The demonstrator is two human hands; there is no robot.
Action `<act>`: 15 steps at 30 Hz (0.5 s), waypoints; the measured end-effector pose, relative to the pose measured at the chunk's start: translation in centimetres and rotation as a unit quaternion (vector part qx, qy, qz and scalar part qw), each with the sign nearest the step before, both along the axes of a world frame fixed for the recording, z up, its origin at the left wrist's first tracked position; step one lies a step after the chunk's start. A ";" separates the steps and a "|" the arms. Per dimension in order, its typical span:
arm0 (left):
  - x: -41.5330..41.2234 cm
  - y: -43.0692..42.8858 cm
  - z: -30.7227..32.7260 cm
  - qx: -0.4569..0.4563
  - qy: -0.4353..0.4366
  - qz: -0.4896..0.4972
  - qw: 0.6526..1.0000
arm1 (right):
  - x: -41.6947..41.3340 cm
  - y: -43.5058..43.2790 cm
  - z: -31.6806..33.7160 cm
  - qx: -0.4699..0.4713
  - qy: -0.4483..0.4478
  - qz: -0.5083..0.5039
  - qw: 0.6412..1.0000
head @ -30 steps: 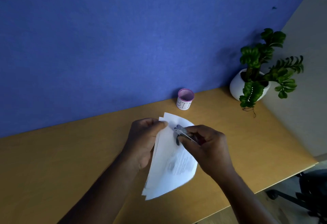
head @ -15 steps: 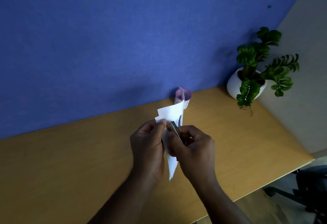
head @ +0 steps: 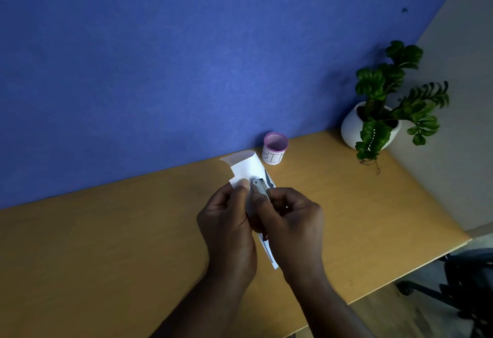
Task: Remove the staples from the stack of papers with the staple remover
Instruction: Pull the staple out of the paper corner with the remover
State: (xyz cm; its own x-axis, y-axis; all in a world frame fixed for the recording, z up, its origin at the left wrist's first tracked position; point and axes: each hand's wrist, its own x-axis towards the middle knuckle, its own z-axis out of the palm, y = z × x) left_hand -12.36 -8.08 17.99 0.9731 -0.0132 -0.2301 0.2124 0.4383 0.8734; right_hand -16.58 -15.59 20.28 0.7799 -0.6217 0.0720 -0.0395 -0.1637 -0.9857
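From my remote seat, nearest to me are the two wrists, drawn close together over the desk. My left hand has its thumb and fingertips pressed together on the near upper corner of the stack of papers. A second ago those sheets lay fanned wide and flat under my hands. Now they are turned up on edge, so I see only a thin strip below my fingers and a folded flap rising beyond them.

My right hand is curled shut around the staple remover, whose metal tip pokes out just past my thumb and sits against the paper beside my left fingertips. I cannot see the staple itself. I judge the turn has brought the stapled corner to the tool, so the prying is about to start or is under way.

Beyond my fingertips stands the small cup marked BIN, near enough for a freed staple. Farther right is the potted plant.
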 end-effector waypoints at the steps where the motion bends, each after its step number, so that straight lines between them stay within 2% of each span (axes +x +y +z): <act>1: 0.0 0.0 0.0 -0.006 0.001 0.001 1.000 | 0.0 0.1 0.0 -0.002 0.004 0.005 1.000; 15: -0.2 -0.4 -0.2 -0.007 -0.008 0.015 1.000 | 0.2 0.2 0.1 -0.072 0.029 -0.005 0.997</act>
State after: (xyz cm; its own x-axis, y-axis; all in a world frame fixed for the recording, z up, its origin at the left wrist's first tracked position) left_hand -12.57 -8.52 17.76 0.9767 0.0128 -0.2140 0.1847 0.4571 0.8700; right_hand -16.39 -15.39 20.35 0.7792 -0.6161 0.1148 -0.0989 -0.3018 -0.9482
